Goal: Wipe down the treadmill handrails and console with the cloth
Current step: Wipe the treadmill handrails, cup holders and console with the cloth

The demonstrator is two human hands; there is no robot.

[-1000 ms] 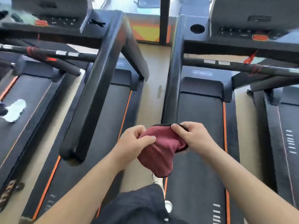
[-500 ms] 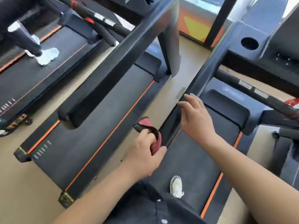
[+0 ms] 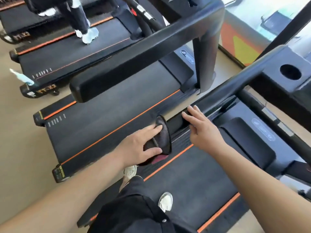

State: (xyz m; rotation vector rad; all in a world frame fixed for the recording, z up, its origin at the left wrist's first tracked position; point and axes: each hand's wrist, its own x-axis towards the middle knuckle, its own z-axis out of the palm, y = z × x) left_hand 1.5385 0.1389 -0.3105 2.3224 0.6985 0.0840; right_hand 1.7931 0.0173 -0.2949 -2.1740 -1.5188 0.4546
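The left hand (image 3: pixel 143 146) held the cloth (image 3: pixel 159 137) against the near end of the handrail (image 3: pixel 218 96). The cloth was dark on the outside and red underneath. It was folded over the end of the rail. The left fingers (image 3: pixel 155 128) were spread a bit and lay flat on the cloth, and the thumb pressed on its lower part.

The right hand (image 3: pixel 202 128) was just beside the cloth, a little farther along the same rail. Its fingers (image 3: pixel 189 117) were apart and a bit bent, and their tips touched the top of the rail. It held nothing.

The rail ran up and away to the console (image 3: pixel 289 68), which had a round hole in it. The person stood with white shoes (image 3: pixel 165 201) on the black belt (image 3: pixel 193 182), which had orange lines at the sides.

More treadmills stood in a row to the left. On one far treadmill (image 3: pixel 67 52), another person's legs (image 3: pixel 76 14) and light shoes showed. The floor (image 3: pixel 20 140) was tan.
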